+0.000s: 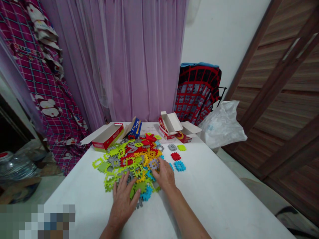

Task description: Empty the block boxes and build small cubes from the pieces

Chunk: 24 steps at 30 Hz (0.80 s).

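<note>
The left hand (pixel 124 199) lies at the near edge of the pile of interlocking plastic tiles (pixel 139 154), its grip spread over them. At the pile's four o'clock, the right hand (pixel 164 173) has its grip curled at a purple-grey tile (pixel 154 164); whether it pinches is unclear. Opened boxes (pixel 108 136) ring the tabletop (pixel 199 189) from ten to one o'clock.

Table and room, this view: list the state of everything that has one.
Left red box: open
Blue box: open
Two right-hand red boxes: open
Piled pieces: heaped, overlapping
Loose pieces: flat, right of pile
Left hand: spread on pile
Right hand: at gray piece, grip unclear
Curtain: drawn
</note>
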Tool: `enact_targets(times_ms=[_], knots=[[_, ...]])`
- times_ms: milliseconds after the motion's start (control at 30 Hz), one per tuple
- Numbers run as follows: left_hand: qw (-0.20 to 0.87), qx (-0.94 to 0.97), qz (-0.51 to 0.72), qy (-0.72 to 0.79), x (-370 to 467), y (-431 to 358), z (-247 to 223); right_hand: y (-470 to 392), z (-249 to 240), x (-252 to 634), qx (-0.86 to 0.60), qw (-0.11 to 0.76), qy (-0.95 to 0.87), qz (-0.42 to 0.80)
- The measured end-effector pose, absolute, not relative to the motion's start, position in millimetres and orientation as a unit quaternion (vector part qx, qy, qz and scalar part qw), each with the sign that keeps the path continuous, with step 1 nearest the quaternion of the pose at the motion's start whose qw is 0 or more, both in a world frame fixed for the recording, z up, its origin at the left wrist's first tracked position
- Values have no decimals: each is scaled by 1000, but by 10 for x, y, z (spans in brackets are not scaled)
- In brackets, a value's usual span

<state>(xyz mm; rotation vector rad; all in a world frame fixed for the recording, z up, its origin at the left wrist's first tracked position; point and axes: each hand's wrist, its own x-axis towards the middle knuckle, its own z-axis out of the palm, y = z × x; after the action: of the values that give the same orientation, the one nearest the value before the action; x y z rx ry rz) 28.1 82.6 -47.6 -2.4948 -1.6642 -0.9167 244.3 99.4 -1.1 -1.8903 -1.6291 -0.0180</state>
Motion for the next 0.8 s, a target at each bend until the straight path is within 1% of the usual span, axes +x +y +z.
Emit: enact_targets(times_ms=[100, 233, 333, 600, 800], knots=[[4, -792, -305, -529, 287, 833, -488, 914, -116, 2576, -697, 373, -612, -13], [2, -790, -311, -529, 282, 842, -487, 741, -222, 2743, -700, 392, -598, -16], [-1, -792, -304, -530, 278, 846, -466, 594, -279, 2838, -715, 384, -583, -29], [-4, -789, -307, -533, 285, 851, -454, 275, -365, 3004, -770, 328, -546, -34], [-7, -789, -308, -532, 285, 863, -456, 206, -345, 3032, -768, 305, -563, -36]])
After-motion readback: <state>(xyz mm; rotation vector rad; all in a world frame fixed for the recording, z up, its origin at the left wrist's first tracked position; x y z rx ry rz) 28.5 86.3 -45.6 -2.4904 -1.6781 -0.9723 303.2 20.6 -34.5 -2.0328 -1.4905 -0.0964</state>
